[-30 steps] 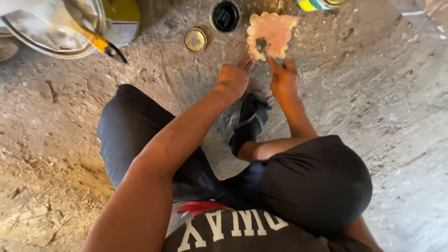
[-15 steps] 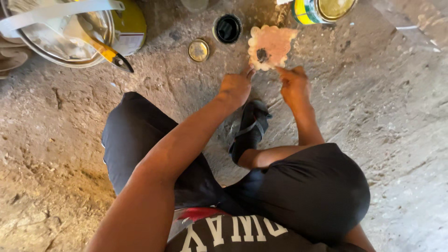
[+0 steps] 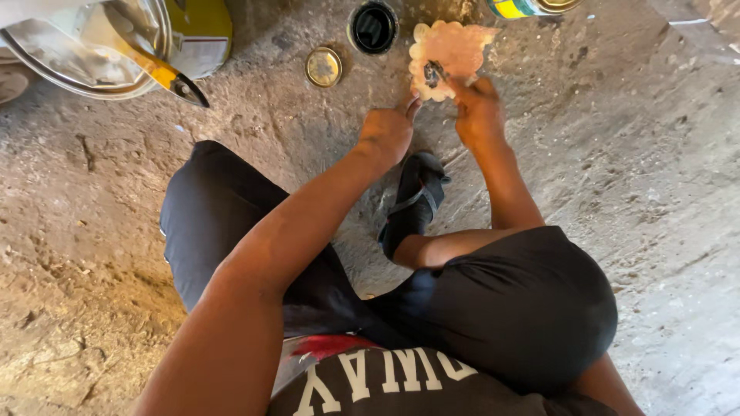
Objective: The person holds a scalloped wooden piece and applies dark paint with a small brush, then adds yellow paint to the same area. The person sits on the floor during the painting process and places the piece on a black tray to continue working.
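- Sitting on a rough concrete floor (image 3: 655, 154), a person is looking down at both hands, which are working at 1 flat, pinkish piece with a scalloped edge (image 3: 451, 50) lying on the ground just ahead.
- Pressing at the lower left edge of the piece, the left hand (image 3: 388, 132) is reaching forward with its fingers curled together; it seems to be steadying the piece so that it is not sliding.
- Holding at the lower right edge, the right hand (image 3: 478, 112) is closing its fingers around something small and dark (image 3: 433, 75) resting on the piece; whether it is a tool or a fitting is too small to tell.
- Both forearms are stretching straight out from the body, coming together at the piece, with wrists low and close to the floor.
- Bending sharply, 2 knees in dark trousers are framing the arms, and 1 foot in a dark sandal (image 3: 412, 204) is tucking under, just below the hands.
- Lying near the piece are a small round brass-coloured lid (image 3: 324, 67) and an open black round tin (image 3: 373, 27), both within easy reach of the left hand.
- Sitting at the far left is a large shiny metal bowl (image 3: 85, 58) with a yellow-handled tool (image 3: 166, 77) poking out, well apart from the hands.
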